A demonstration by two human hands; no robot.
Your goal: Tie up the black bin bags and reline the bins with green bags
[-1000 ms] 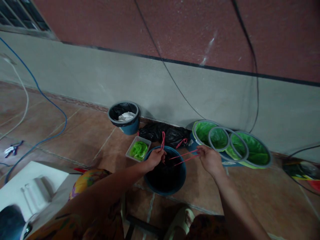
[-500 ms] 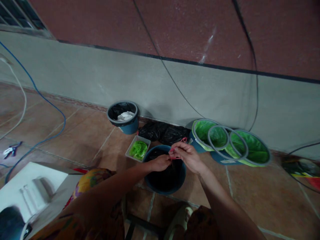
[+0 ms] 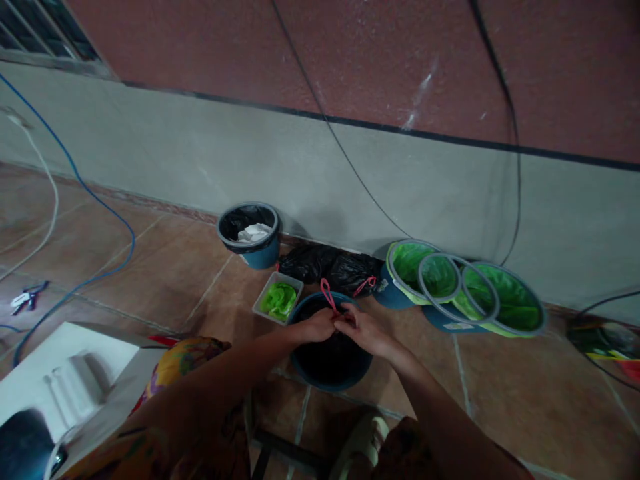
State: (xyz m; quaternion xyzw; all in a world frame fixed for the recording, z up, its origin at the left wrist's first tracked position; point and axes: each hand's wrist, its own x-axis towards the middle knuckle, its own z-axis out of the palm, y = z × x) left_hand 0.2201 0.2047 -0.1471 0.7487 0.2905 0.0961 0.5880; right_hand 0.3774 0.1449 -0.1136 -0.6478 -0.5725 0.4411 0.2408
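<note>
Directly before me stands a blue bin (image 3: 305,377) with a dark inside, where a black bag can hardly be told from shadow. Over its far half, my left hand (image 3: 320,326) and my right hand (image 3: 367,330) meet, fingers pinched together on a pink drawstring (image 3: 327,293). A loop of the string sticks up beyond the fingers. The knot or crossing between the fingertips is hidden. Left of the bin sits a white tub (image 3: 259,305) with bright green plastic (image 3: 278,301) in it. Black bags (image 3: 335,267) with pink ties lie behind.
At the wall stands a black-lined bin (image 3: 260,255) with white paper inside. On the right are green-lined bins (image 3: 395,293) with a loose grey ring (image 3: 425,293) on top. A white box (image 3: 120,363), blue cable (image 3: 131,237) and clippers (image 3: 29,297) are at left.
My hands have drawn closer together and slightly left. The pink string, earlier stretched between my fingers, now stands up as a loop beyond them. The bins have not moved.
</note>
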